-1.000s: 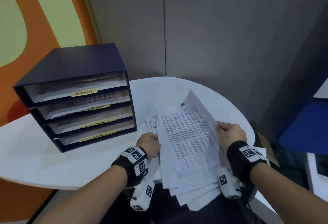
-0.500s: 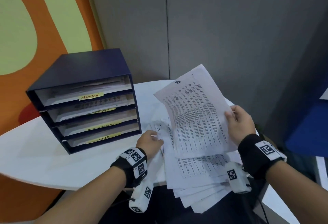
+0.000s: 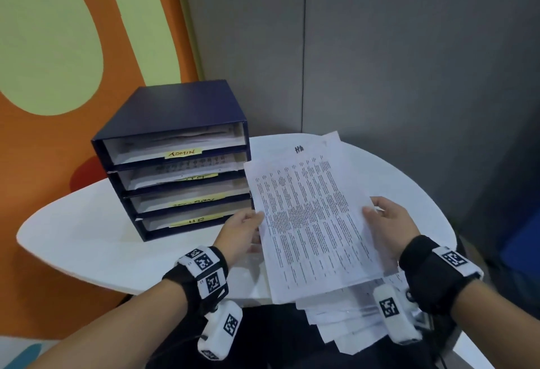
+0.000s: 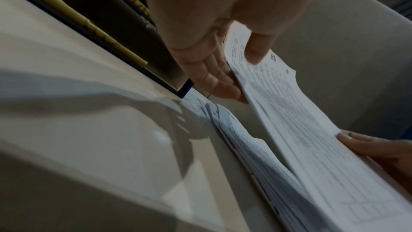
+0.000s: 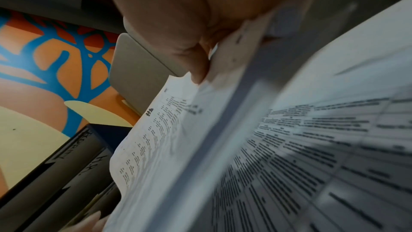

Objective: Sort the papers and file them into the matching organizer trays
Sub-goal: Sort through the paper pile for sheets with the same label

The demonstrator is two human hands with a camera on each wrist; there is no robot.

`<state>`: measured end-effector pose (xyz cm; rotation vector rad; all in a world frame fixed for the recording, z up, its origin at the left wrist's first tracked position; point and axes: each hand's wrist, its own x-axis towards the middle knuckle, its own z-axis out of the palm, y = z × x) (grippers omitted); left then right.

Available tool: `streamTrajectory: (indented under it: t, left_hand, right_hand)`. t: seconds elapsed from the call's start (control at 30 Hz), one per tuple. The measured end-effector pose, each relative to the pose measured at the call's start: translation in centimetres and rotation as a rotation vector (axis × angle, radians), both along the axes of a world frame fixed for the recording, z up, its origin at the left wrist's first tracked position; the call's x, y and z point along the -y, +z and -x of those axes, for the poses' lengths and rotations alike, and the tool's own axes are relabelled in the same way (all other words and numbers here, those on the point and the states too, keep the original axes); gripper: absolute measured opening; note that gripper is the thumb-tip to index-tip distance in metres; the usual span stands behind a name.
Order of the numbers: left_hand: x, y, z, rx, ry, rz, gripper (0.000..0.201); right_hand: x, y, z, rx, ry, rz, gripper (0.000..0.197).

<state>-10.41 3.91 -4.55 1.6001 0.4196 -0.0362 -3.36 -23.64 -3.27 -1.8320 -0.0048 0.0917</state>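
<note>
At the table's near edge lies the pile of papers (image 3: 347, 322). Above it, the left hand (image 3: 239, 232) and right hand (image 3: 390, 222) each pinch a side of one sheet (image 3: 309, 216). It is best to read its heading, then slide it flat into the matching tray of the organizer (image 3: 175, 161) further back. Only the left wrist view shows the fingers (image 4: 214, 77) under the sheet.

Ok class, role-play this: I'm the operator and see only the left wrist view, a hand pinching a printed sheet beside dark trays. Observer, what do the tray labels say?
Observer: In the head view the top label reads ADMIN and the bottom label HR; the middle two are illegible.
Operator: Are the trays in use?
Observer: Yes, all four trays of the organizer hold papers.
Operator: Where does the pile sit?
Observer: Under the sheet, the pile overhangs the table's near edge.
</note>
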Motion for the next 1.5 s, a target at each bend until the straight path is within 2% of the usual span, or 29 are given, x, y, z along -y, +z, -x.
streamTrajectory:
  t: [0.1,0.2,0.37,0.53,0.6,0.63,0.67,0.73,0.83,0.87,0.93,0.97,1.0,1.07,1.13,1.23,1.37,1.4,1.43,1.5]
  left_hand:
    - [-0.5,-0.3,0.7,0.001,0.022,-0.055,0.014]
    - [-0.9,-0.3,1.6,-0.004,0.015,-0.088,0.011]
    - [-1.7,-0.8,3.4,-0.043,-0.069,-0.091,0.027]
    - [-2.4,-1.9,3.5,-0.103,-0.099,-0.109,0.015]
    - [-1.9,-1.9,3.1,-0.082,-0.101,-0.12,0.018]
    - [-1.5,-1.7,2.7,-0.07,-0.09,-0.116,0.025]
    - [-1.1,-1.4,2.2,-0.061,-0.072,-0.108,0.032]
    - [-0.4,-0.7,0.7,-0.037,-0.057,-0.078,0.045]
    - [0.3,0.0,-2.3,-0.055,-0.078,-0.116,0.069]
    - [0.6,-0.2,-3.3,-0.046,-0.091,-0.164,0.066]
    - [1.5,-0.5,-4.7,0.048,-0.129,-0.408,0.032]
    - [2.1,-0.7,-5.1,0.109,-0.14,-0.563,0.014]
    - [2.9,-0.9,-5.4,0.166,-0.148,-0.67,0.008]
    - [4.4,-1.1,-5.7,0.218,-0.159,-0.746,0.014]
    - [5.7,-1.3,-5.9,0.233,-0.188,-0.721,0.02]
    - [6.7,-1.1,-6.2,0.223,-0.277,-0.667,0.028]
    - [5.1,0.1,-7.2,0.021,-0.609,-0.554,0.049]
    - [4.6,0.4,-7.8,-0.008,-0.64,-0.556,0.057]
    - [4.2,0.6,-8.6,-0.007,-0.612,-0.568,0.06]
    - [3.9,1.0,-10.5,0.064,-0.464,-0.657,0.051]
  right_hand:
    - [-0.4,-0.5,0.2,-0.066,0.048,0.013,0.018]
    - [-0.7,-0.8,0.7,-0.126,0.11,0.037,0.023]
    - [-1.7,-0.6,1.9,-0.155,0.152,0.078,0.029]
    - [-1.9,-1.6,1.8,-0.259,0.136,0.203,0.032]
    - [-1.6,-1.4,1.2,-0.35,0.123,0.239,0.023]
    - [-1.3,-1.5,1.0,-0.345,0.145,0.332,0.018]
    - [-1.0,-1.6,0.7,-0.292,0.151,0.464,0.019]
    - [-0.3,-2.1,0.3,-0.184,0.14,0.752,0.035]
    - [0.4,-2.3,0.5,-0.196,0.187,0.887,0.042]
    - [0.6,-2.3,0.4,-0.193,0.186,0.92,0.041]
    - [0.9,-2.3,0.3,-0.148,0.162,0.958,0.045]
    - [1.0,-2.5,0.2,-0.081,0.138,0.99,0.055]
    - [1.1,-2.8,0.1,0.005,0.124,1.028,0.071]
    - [0.9,-3.0,0.2,0.192,0.17,1.106,0.104]
    - [0.3,-3.3,0.2,0.361,0.287,1.195,0.119]
    - [-0.2,-4.1,0.0,0.52,0.393,1.293,0.112]
    - [0.2,-4.8,-0.2,0.45,0.521,1.33,0.081]
    - [0.3,-5.0,-0.2,0.44,0.533,1.322,0.079]
    - [0.5,-5.2,-0.1,0.431,0.543,1.315,0.079]
    - [0.5,-5.2,0.1,0.423,0.562,1.307,0.08]
